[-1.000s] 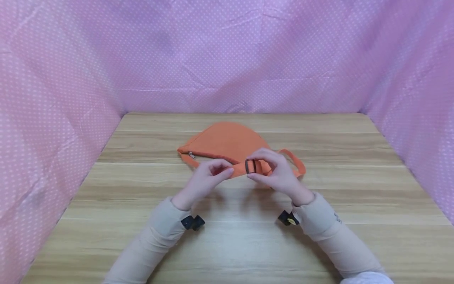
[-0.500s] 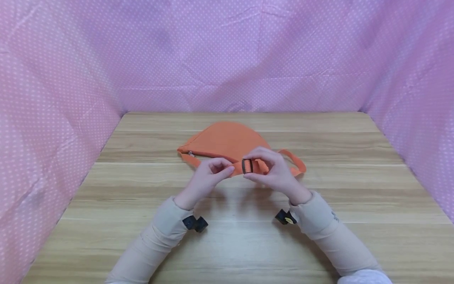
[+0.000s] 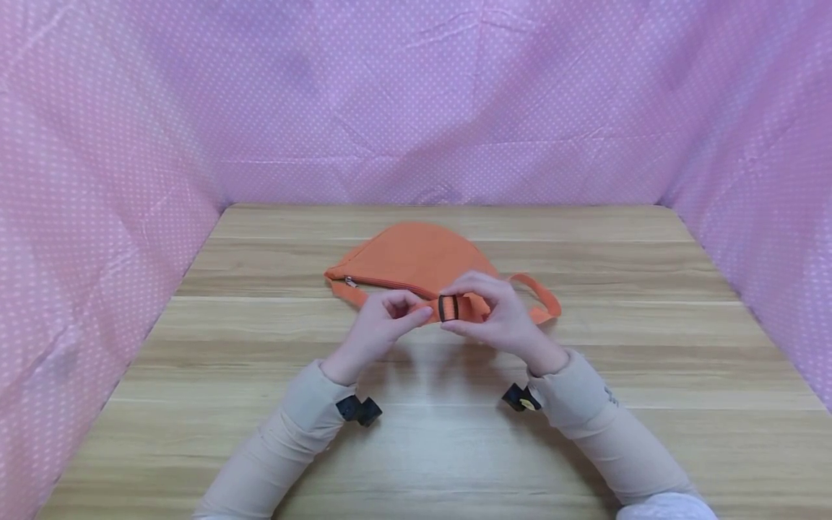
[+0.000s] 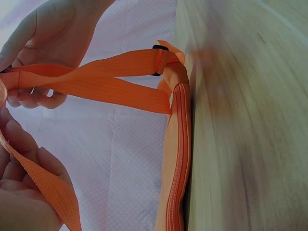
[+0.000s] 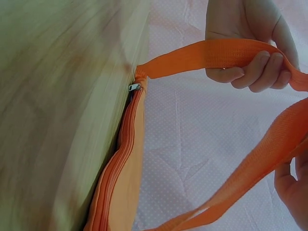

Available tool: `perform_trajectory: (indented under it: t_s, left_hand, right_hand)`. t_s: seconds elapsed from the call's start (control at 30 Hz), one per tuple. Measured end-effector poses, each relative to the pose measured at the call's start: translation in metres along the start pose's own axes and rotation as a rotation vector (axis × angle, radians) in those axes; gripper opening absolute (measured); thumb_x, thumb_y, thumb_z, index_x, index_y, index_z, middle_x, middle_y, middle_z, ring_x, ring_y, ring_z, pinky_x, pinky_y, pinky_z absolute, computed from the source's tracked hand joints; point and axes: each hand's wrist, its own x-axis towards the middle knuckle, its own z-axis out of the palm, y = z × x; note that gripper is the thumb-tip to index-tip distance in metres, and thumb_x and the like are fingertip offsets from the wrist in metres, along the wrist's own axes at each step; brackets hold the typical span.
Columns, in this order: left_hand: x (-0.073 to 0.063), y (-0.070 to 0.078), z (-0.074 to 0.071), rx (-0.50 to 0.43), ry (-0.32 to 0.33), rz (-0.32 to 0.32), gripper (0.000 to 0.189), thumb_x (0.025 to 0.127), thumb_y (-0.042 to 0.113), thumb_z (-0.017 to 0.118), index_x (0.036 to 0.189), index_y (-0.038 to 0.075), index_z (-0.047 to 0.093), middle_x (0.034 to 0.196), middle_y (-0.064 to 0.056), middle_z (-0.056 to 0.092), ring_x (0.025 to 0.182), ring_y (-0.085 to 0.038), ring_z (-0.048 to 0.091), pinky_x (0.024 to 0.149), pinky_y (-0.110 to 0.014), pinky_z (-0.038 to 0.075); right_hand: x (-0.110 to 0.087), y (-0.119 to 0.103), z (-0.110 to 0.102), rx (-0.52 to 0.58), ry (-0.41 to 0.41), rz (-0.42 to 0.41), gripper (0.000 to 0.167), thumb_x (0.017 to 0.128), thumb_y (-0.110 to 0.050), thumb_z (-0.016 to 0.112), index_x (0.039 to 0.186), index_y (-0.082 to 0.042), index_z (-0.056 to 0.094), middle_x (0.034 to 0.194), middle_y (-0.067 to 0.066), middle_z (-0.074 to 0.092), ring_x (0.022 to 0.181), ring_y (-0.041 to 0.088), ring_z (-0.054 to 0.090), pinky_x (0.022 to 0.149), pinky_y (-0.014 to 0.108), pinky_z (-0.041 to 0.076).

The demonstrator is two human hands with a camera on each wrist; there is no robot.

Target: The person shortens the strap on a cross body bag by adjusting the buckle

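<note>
An orange fabric waist bag [image 3: 416,256] lies on the table, its zipper edge facing the person and its zipper pull [image 5: 134,87] at the left end. Its orange strap [image 4: 115,65] is lifted in front of it. My left hand [image 3: 383,325] pinches the strap between thumb and fingers. Just to its right, my right hand [image 3: 503,318] pinches a dark strap slider [image 3: 448,308] by its upper and lower edges. Webbing runs through the slider. Some strap behind the right hand is hidden in the head view. A second dark buckle [image 4: 160,60] sits near the bag's other end.
A wood-grain table [image 3: 416,448] bears the bag. Pink dotted cloth [image 3: 416,101] hangs behind and along both sides. A strap loop [image 3: 542,296] lies right of the bag. Small black cameras [image 3: 360,410] are strapped at both wrists.
My right hand has moved slightly left with the slider, bringing it closer to the left hand. The left hand and the bag stay nearly in place.
</note>
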Motion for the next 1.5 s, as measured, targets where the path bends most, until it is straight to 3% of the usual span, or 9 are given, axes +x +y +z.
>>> perform_trajectory:
  t_s: [0.13,0.43,0.67,0.83,0.97,1.07,1.13,1.33,1.5]
  left_hand:
    - [0.0,0.0,0.0,0.016,-0.003,0.004,0.017,0.089,0.015,0.066,0.092,-0.001,0.068,0.071,0.007,0.058,0.065,-0.011,0.045,0.061,-0.023,0.035]
    - [0.0,0.001,0.001,-0.053,-0.049,0.022,0.016,0.091,0.009,0.062,0.097,-0.005,0.067,0.083,0.005,0.066,0.077,-0.011,0.058,0.073,-0.024,0.048]
    - [0.001,0.003,0.003,-0.091,-0.039,0.003,0.014,0.088,0.003,0.063,0.095,-0.009,0.065,0.08,0.009,0.065,0.075,-0.009,0.058,0.072,-0.023,0.048]
    - [0.003,0.002,0.001,-0.086,-0.062,-0.029,0.016,0.09,0.004,0.061,0.102,-0.007,0.064,0.088,0.002,0.066,0.079,-0.01,0.059,0.076,-0.023,0.049]
    - [0.002,0.002,-0.004,0.043,-0.091,-0.024,0.021,0.095,0.013,0.057,0.113,0.002,0.061,0.104,-0.006,0.065,0.088,-0.014,0.058,0.081,-0.026,0.049]
    - [0.0,0.003,-0.009,0.185,-0.072,0.006,0.021,0.094,0.019,0.059,0.111,0.007,0.063,0.104,-0.006,0.065,0.087,-0.017,0.057,0.077,-0.029,0.048]
    - [-0.001,0.003,-0.011,0.222,-0.046,0.012,0.019,0.092,0.022,0.062,0.106,0.009,0.065,0.099,-0.005,0.066,0.083,-0.019,0.056,0.073,-0.03,0.047]
    - [0.0,0.005,-0.011,0.119,-0.019,0.024,0.013,0.088,0.015,0.067,0.097,0.005,0.068,0.086,-0.002,0.065,0.075,-0.016,0.056,0.068,-0.026,0.047]
    - [0.0,0.006,-0.008,0.023,-0.032,0.029,0.013,0.087,0.005,0.066,0.098,-0.003,0.067,0.088,-0.004,0.066,0.074,-0.012,0.057,0.068,-0.022,0.048]
  right_hand:
    - [0.001,0.001,0.002,-0.023,-0.007,-0.022,0.04,0.065,0.007,0.081,0.103,0.001,0.067,0.093,0.008,0.065,0.088,0.012,0.057,0.082,0.024,0.045]
    - [0.001,0.001,0.005,-0.019,-0.017,-0.005,0.039,0.067,0.005,0.081,0.103,-0.001,0.067,0.095,0.008,0.066,0.09,0.011,0.058,0.083,0.025,0.046]
    - [0.002,0.002,0.008,-0.014,-0.014,-0.008,0.039,0.066,0.004,0.082,0.102,0.0,0.067,0.092,0.007,0.066,0.088,0.01,0.057,0.084,0.025,0.045]
    - [0.001,0.003,0.011,-0.002,0.008,-0.03,0.04,0.065,0.006,0.082,0.102,0.0,0.068,0.093,0.009,0.066,0.089,0.011,0.058,0.084,0.025,0.045]
    - [-0.001,0.003,0.01,0.002,0.041,-0.042,0.042,0.063,0.01,0.081,0.102,0.002,0.068,0.096,0.012,0.067,0.094,0.011,0.059,0.086,0.025,0.046]
    - [0.0,0.002,0.008,0.0,0.053,-0.045,0.042,0.063,0.011,0.08,0.102,0.003,0.067,0.096,0.013,0.067,0.095,0.011,0.059,0.086,0.025,0.046]
    - [0.0,0.001,0.007,-0.006,0.054,-0.044,0.042,0.063,0.01,0.081,0.102,0.004,0.067,0.096,0.012,0.067,0.095,0.011,0.059,0.086,0.025,0.046]
    - [0.001,0.0,0.006,-0.02,0.044,-0.035,0.043,0.064,0.007,0.082,0.104,0.0,0.067,0.095,0.008,0.066,0.093,0.011,0.059,0.086,0.026,0.045]
    - [0.002,0.0,0.008,-0.009,0.01,-0.036,0.042,0.065,0.006,0.082,0.104,0.002,0.066,0.095,0.007,0.066,0.092,0.012,0.059,0.086,0.027,0.045]
